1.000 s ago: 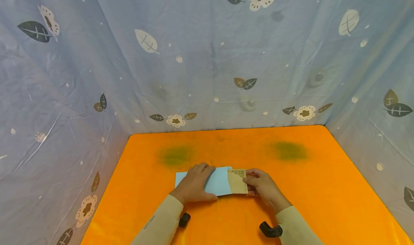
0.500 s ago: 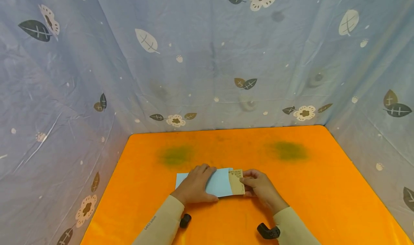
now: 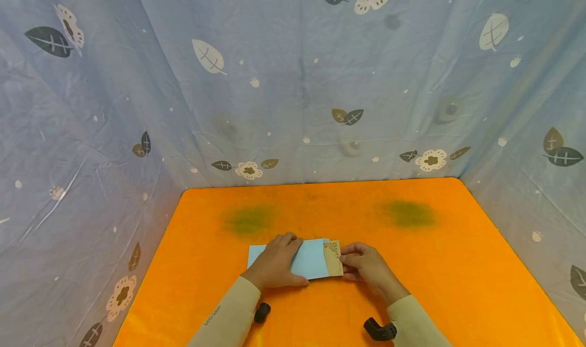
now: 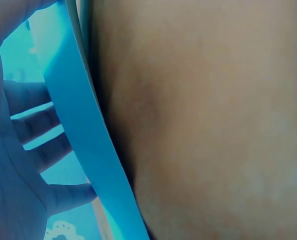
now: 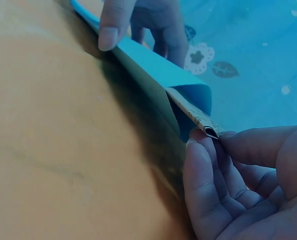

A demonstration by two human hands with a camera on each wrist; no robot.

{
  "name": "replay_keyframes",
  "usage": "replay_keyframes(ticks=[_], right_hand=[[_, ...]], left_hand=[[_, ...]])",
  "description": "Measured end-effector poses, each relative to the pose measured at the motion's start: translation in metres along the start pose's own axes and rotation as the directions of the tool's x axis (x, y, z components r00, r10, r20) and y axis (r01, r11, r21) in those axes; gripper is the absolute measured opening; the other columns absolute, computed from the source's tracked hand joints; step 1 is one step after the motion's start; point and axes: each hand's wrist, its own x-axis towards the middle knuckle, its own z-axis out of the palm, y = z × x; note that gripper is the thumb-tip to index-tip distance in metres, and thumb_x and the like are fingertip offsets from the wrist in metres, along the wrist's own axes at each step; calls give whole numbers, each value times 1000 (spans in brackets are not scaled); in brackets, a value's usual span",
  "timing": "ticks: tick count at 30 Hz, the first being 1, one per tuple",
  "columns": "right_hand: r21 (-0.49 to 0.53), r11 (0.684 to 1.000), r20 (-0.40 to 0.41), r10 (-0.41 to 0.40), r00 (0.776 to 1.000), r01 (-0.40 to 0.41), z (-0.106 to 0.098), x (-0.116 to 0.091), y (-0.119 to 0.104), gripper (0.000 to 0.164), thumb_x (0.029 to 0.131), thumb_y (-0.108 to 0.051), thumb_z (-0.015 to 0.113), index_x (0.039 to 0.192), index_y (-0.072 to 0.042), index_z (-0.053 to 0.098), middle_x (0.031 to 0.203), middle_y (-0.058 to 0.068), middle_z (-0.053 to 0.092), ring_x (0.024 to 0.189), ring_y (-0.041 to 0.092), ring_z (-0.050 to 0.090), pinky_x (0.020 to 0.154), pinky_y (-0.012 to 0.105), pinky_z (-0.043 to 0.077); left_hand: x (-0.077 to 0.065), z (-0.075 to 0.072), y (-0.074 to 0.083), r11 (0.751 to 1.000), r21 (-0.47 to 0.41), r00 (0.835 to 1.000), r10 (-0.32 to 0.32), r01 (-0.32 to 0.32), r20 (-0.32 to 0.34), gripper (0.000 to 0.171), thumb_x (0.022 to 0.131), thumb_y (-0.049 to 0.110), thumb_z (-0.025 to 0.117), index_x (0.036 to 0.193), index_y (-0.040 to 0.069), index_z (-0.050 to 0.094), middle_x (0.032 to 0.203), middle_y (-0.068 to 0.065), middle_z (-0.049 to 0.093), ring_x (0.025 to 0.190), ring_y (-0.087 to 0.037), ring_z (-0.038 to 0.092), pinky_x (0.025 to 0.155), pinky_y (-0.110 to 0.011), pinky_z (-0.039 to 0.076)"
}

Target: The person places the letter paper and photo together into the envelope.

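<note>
A light blue envelope (image 3: 311,259) lies near the front middle of the table, its open end facing right. My left hand (image 3: 276,260) spans it and grips it, thumb at the near edge and fingers at the far edge. From the open end sticks a folded tan paper (image 3: 333,259) with dark print. My right hand (image 3: 366,265) pinches its outer end between thumb and fingers. In the right wrist view the envelope's mouth gapes around the tan paper (image 5: 191,110), whose folded edge shows. The left wrist view has the envelope (image 4: 83,115) against the fingers. The paper's inner part is hidden.
The orange table (image 3: 458,265) has two greenish stains (image 3: 409,213) toward the back. Blue patterned curtains (image 3: 293,82) enclose it at the back and both sides. A black device (image 3: 380,329) sits at the right wrist, another (image 3: 262,313) at the left.
My right hand has moved a little left, and the tan paper has slid farther into the envelope, with less of it showing. My left hand has stayed nearly still on the envelope.
</note>
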Motion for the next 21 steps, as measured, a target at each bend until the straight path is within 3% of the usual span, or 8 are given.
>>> replay_keyframes(ticks=[7,21], right_hand=[[-9,1000,28,-26,999,26,9,-1,-2,25,109,-7,66,127,10,62,99,17,67,80,28,68,73,40,64],[-63,998,63,-2,998,6,9,-4,-5,21,108,-8,67,123,7,65,100,18,70,85,31,72,74,37,63]], left_hand=[[1,0,1,1000,-8,1000,-7,7,2,107,82,72,86,163,9,51,152,-5,51,133,-26,50,111,-47,46],[0,-1,1,1000,-18,1000,-10,11,9,108,82,71,86,163,10,50,152,-4,51,133,-25,51,111,-46,45]])
